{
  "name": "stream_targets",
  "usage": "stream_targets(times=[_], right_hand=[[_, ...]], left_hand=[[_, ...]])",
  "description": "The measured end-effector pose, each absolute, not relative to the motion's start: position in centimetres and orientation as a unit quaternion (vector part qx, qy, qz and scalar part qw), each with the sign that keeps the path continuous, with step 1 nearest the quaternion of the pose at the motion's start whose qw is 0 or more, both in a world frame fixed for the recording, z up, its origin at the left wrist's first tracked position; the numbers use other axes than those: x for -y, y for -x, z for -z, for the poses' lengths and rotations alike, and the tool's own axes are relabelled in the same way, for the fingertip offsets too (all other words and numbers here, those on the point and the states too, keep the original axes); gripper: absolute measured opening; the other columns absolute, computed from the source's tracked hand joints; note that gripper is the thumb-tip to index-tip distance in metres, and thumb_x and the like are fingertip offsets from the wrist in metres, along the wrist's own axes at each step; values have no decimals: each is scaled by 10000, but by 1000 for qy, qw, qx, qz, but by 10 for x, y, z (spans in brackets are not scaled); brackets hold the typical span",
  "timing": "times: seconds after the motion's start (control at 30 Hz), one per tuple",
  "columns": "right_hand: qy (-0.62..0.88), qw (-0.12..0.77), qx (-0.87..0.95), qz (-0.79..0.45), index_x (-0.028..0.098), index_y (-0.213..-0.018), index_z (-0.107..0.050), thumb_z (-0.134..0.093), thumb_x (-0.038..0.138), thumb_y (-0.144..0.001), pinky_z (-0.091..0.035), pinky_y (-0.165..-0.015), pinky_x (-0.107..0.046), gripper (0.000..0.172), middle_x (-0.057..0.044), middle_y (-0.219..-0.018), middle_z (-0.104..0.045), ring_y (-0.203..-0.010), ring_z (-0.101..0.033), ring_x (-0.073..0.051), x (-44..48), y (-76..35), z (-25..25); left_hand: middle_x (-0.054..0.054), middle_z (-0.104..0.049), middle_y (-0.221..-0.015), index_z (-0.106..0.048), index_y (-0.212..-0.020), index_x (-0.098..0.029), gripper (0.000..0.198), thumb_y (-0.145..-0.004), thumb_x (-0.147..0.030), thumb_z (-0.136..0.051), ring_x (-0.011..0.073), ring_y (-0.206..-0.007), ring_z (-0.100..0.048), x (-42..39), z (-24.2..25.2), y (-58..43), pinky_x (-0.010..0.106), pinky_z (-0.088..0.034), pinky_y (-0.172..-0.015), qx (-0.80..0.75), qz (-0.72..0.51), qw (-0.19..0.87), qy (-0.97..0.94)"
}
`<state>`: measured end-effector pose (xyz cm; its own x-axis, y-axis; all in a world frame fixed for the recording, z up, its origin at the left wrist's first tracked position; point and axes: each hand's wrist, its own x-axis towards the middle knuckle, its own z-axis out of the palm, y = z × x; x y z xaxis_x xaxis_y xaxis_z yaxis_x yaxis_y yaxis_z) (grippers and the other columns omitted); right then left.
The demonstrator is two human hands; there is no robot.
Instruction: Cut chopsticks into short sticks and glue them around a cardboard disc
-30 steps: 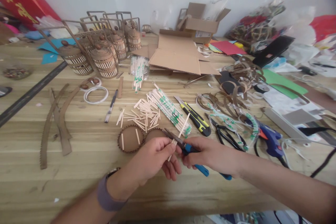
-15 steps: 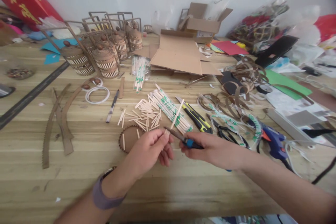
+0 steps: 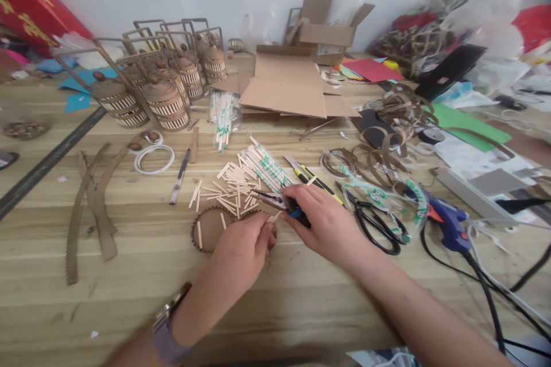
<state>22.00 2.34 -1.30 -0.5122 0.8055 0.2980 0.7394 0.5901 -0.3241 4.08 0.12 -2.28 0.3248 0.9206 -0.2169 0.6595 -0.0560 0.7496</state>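
My left hand (image 3: 245, 252) is closed, pinching a thin wooden stick (image 3: 275, 217) between thumb and fingers. Gripped in my right hand (image 3: 322, 218) is a pair of long-nosed pliers (image 3: 271, 199) with blue and black handles, its jaws pointing left over the loose sticks. The held stick runs up against the pliers, and part of it is hidden behind my right hand. Under and beside my left hand lie round cardboard pieces with a ridged rim (image 3: 209, 236), with short sticks standing on one. A pile of short cut sticks (image 3: 235, 180) lies just beyond.
Wrapped sticks (image 3: 264, 163), a yellow-black utility knife (image 3: 321, 182) and black-handled scissors (image 3: 379, 223) lie close by. A blue glue gun (image 3: 450, 223) with cables is at right. Lantern-like cardboard models (image 3: 166, 103) stand back left; cardboard strips (image 3: 101, 206) lie left.
The pliers have turned and moved left with my right hand, their jaws now past my left fingertips. The stick has tilted lower, towards the right. The view has shifted slightly.
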Motion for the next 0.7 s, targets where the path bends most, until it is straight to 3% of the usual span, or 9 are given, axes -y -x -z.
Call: stream_targets(times=[0.07, 0.2, 0.53, 0.63, 0.7], right_hand=[[468, 194, 860, -58, 169, -955, -555, -507, 254, -903, -464, -695, -366, 111, -105, -883, -640, -800, -583, -258, -24, -217, 19], [487, 203, 848, -46, 171, -947, -552, -491, 270, -917, -441, -662, -330, 119, -93, -866, -616, -754, -566, -234, -20, -217, 24], [544, 162, 823, -7, 170, -878, -545, -499, 252, -885, -387, -605, -326, 94, -103, -826, -615, -687, -561, -245, -10, -206, 29], [556, 157, 816, -12, 166, -853, -545, -501, 249, -876, -378, -614, -331, 97, -120, -842, -614, -697, -556, -248, -11, -206, 28], [562, 181, 803, -77, 169, -846, -538, -509, 265, -874, -380, -619, -316, 105, -106, -841, -611, -713, -556, -233, -15, -210, 24]], left_hand=[[103, -695, -832, -543, -801, -199, 249, -935, -249, -338, 246, -761, -657, 0, 23, -42, 331, -437, -689, -569, -136, 311, -749], [122, -702, -935, -574, -896, -194, 226, -915, -155, -352, 272, -887, -661, -1, 20, -46, 335, -440, -736, -581, -76, 266, -765], [156, -699, -897, -585, -912, -188, 225, -912, -180, -360, 303, -810, -673, 5, 19, -51, 351, -441, -677, -602, -62, 272, -748], [124, -680, -781, -562, -820, -200, 200, -915, -234, -389, 277, -720, -658, 4, 21, -49, 333, -424, -638, -611, -113, 283, -731], [70, -646, -685, -520, -734, -211, 214, -913, -256, -410, 225, -647, -635, 1, 21, -45, 300, -419, -616, -590, -155, 329, -721]])
